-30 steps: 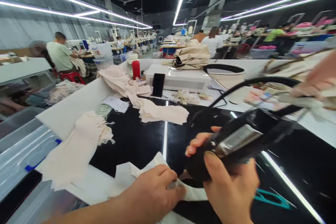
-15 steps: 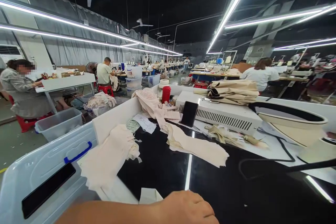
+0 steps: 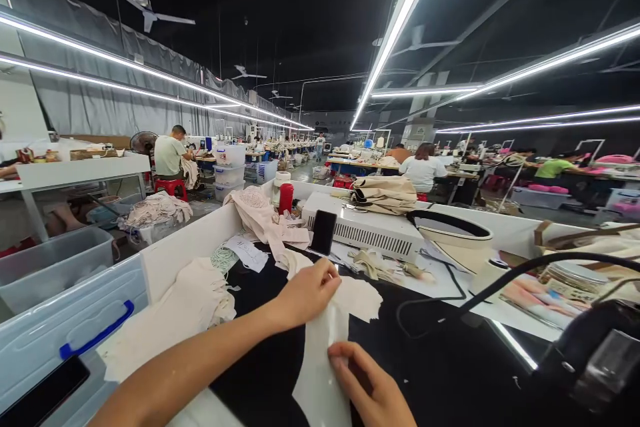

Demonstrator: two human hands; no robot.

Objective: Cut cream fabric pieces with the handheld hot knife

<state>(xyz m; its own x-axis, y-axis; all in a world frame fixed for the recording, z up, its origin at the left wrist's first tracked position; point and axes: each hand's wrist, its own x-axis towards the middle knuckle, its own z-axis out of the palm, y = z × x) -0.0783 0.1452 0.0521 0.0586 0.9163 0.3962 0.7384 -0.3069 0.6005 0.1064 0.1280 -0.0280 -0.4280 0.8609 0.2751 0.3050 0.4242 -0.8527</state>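
Observation:
My left hand [image 3: 306,292] is stretched out over the black worktop [image 3: 440,360] and pinches the top edge of a long white fabric strip [image 3: 320,373]. My right hand [image 3: 373,390] presses fingers on the strip's right edge lower down, nearer to me. The strip lies flat, overlapping a cream fabric piece [image 3: 363,297] beyond it. A black and silver iron [image 3: 593,357] with a black cord [image 3: 525,267] sits at the far right, with no hand on it.
A cream fabric pile [image 3: 173,313] lies left. A white machine box [image 3: 367,230], a black phone [image 3: 323,232], a red flask [image 3: 286,198] and a round bowl [image 3: 453,233] stand behind. A clear bin [image 3: 55,340] with blue handle is at left. Other people work at distant tables.
My right hand has let go of the iron, which now rests at the right. Both hands moved onto the white strip, the left reaching forward. The camera tilted up.

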